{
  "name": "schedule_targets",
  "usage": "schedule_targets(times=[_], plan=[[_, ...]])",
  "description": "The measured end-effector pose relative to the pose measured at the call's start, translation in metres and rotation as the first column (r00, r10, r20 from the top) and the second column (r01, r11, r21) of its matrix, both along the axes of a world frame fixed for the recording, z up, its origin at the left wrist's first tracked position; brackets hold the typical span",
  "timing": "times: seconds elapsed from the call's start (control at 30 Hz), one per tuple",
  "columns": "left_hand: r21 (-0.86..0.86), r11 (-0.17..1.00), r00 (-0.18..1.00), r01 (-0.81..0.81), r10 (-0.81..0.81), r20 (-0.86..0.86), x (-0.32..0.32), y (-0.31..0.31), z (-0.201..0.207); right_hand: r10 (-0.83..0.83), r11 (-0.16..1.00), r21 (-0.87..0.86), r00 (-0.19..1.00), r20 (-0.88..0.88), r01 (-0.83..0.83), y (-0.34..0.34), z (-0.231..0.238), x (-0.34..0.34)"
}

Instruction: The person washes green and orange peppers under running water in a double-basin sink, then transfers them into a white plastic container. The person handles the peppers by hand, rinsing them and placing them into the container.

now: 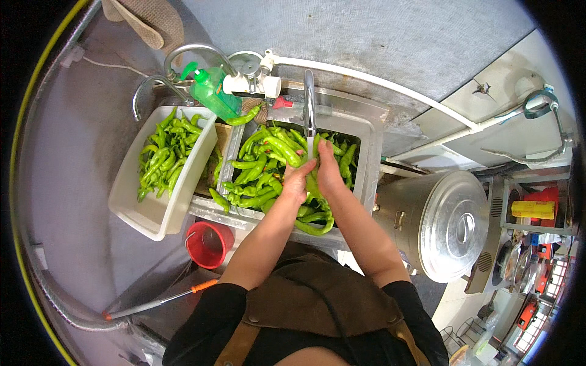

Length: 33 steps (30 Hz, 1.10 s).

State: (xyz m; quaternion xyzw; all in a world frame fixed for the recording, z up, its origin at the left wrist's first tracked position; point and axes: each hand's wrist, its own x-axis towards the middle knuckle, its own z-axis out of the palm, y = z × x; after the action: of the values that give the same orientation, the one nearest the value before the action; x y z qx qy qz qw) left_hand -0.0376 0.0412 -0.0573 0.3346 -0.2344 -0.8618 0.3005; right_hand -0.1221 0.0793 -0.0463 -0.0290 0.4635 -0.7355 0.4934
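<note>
We see both our bare forearms rising from the lower middle of the frame and converging toward its centre. Our left hand (297, 181) sits just left of centre, back of the hand toward us, fingers curled inward toward the other hand. Our right hand (328, 168) is just beside it, slightly higher in the frame, fingers stretched upward and held together. The two hands press close, touching or nearly so along their inner edges. Short dark sleeves cover our upper arms at the bottom.
</note>
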Motion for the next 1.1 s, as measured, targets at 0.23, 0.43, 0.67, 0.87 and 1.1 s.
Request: schedule_targets(times=[0.23,0.43,0.67,0.87,1.1], plan=[[-0.060,0.965,0.931,0.256,-0.230,0.282,-0.010,-0.004,0.006,-0.106,0.987,0.117,0.991,-0.079,0.115,0.015,-0.006,0.000],[-0.197,0.930,0.920,0.309,-0.240,0.308,-0.008,0.002,0.002,-0.117,0.982,0.154,0.993,0.021,0.112,0.043,-0.016,-0.015],[0.023,0.996,0.996,0.090,-0.090,-0.011,0.042,-0.022,0.011,-0.104,0.831,0.476,0.922,-0.372,0.286,0.106,-0.039,-0.052],[-0.036,0.986,0.985,0.163,-0.161,0.058,0.048,-0.041,0.043,0.828,0.393,0.905,0.364,-0.426,0.165,0.064,-0.084,-0.047],[-0.214,0.965,0.980,0.154,-0.121,0.159,0.078,-0.071,0.088,0.964,0.229,0.923,0.056,-0.258,0.309,0.045,-0.129,-0.058]])
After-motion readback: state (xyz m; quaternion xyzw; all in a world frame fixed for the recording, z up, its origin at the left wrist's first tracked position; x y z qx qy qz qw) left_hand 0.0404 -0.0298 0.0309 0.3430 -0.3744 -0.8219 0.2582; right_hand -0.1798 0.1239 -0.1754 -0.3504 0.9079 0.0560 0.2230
